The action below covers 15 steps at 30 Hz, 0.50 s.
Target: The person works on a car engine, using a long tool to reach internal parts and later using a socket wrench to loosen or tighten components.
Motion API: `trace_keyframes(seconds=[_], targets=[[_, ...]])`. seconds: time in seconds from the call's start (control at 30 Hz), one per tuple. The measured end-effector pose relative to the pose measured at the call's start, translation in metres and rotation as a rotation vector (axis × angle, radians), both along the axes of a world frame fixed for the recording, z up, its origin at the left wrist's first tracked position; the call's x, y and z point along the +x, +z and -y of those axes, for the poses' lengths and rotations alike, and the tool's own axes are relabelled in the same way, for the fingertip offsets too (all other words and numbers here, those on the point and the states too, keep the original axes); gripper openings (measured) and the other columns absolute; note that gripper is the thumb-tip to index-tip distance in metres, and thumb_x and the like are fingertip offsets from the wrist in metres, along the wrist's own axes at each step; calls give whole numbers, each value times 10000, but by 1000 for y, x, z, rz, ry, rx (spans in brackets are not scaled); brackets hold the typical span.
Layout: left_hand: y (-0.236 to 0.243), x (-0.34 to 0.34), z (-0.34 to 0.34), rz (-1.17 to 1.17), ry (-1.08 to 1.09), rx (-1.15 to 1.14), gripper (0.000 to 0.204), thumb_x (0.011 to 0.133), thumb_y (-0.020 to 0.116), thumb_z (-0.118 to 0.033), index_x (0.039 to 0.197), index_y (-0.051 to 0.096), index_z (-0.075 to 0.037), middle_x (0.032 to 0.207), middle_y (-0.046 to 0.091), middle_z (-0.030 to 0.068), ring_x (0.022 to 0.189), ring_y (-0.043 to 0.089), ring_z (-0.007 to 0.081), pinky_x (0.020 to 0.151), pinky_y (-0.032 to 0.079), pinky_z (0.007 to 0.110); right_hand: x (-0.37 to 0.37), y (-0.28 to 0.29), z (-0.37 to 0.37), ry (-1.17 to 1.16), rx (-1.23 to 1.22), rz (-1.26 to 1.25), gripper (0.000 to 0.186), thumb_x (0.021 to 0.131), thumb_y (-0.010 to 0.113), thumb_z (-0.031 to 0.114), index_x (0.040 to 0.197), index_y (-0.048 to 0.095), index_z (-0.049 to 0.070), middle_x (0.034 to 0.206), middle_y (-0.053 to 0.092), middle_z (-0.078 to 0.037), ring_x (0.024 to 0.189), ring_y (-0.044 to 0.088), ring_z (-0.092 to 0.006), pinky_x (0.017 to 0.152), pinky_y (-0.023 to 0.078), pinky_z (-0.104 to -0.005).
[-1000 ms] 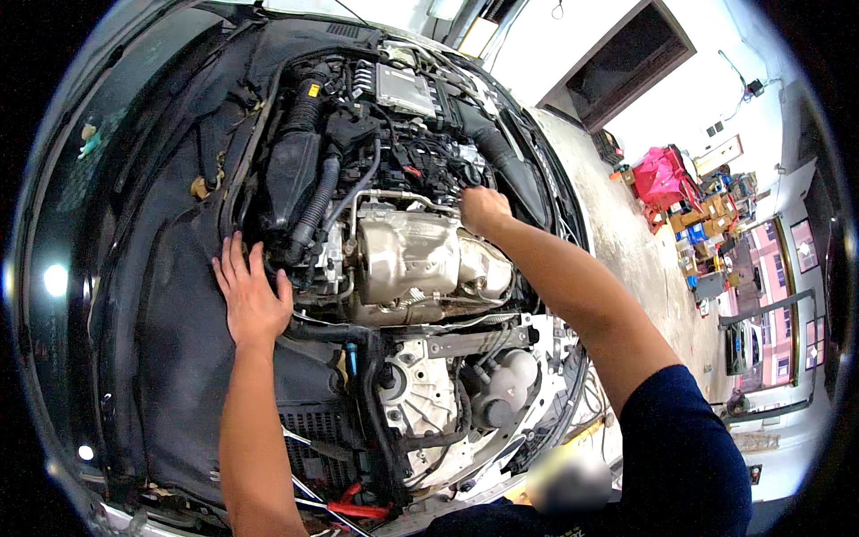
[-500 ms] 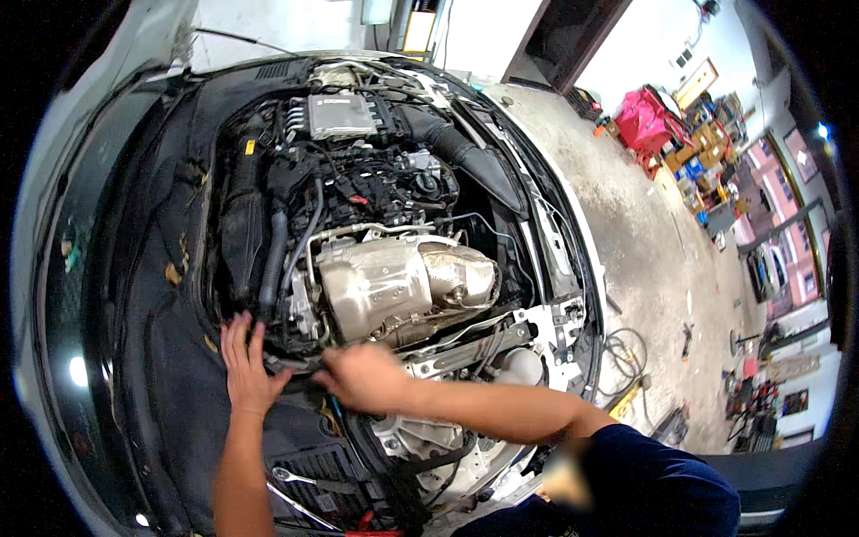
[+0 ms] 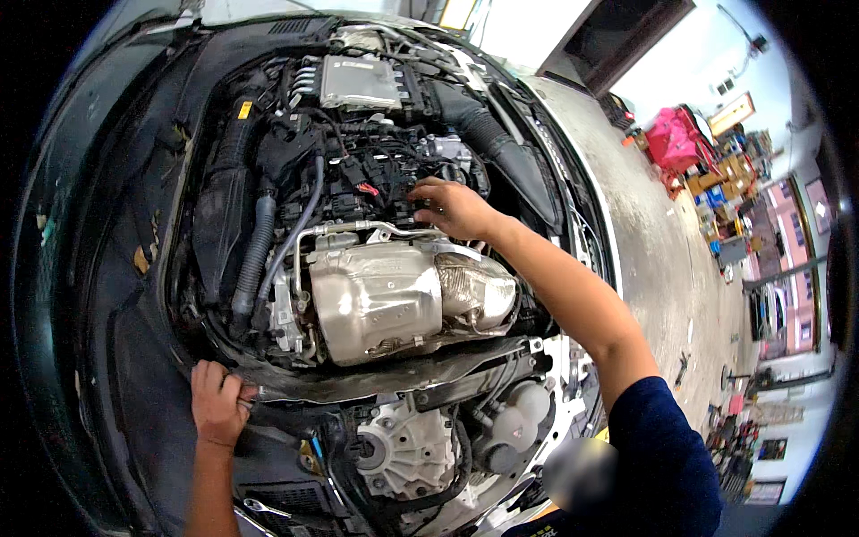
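Note:
My left hand (image 3: 217,403) is closed at the left end of a long black trim strip (image 3: 385,376), its fingers curled by the strip's edge. That strip lies across the engine bay, in front of the shiny metal heat shield (image 3: 376,300). My right hand (image 3: 455,208) reaches over the heat shield to the top of the black engine (image 3: 380,170). Its thumb and fingers are bent but apart, and I see nothing between them. Close to its fingertips is a small red connector (image 3: 368,190).
A ratchet wrench (image 3: 267,508) lies on the black cowl near the lower edge. Right of it sit a strut tower (image 3: 407,447) and a pale round reservoir (image 3: 514,416). A corrugated hose (image 3: 255,255) runs along the engine's left. Boxes (image 3: 729,174) stand beyond the concrete floor (image 3: 658,242).
My right hand has moved up and right from beside my left hand to the engine top. My left hand has shifted down and curled its fingers. The black strip now shows across the bay.

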State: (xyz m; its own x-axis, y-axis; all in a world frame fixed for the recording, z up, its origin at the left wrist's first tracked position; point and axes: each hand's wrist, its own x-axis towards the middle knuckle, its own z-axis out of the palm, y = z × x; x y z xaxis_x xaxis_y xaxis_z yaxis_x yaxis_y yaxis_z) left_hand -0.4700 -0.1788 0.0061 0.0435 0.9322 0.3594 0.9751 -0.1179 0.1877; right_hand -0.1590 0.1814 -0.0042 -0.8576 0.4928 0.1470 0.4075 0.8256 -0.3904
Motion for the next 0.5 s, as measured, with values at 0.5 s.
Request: trace_keyframes(seconds=[0.5], targets=[[-14,-7,-4,-105,-13,26,317,805,604,-293,841,458,-14,749,392,133,694,417,299,602,351,411,3,10,-40,234,0,334,184,829,620,248,906,648,83,945,519,-129,887,571,-334,734,451,-440]])
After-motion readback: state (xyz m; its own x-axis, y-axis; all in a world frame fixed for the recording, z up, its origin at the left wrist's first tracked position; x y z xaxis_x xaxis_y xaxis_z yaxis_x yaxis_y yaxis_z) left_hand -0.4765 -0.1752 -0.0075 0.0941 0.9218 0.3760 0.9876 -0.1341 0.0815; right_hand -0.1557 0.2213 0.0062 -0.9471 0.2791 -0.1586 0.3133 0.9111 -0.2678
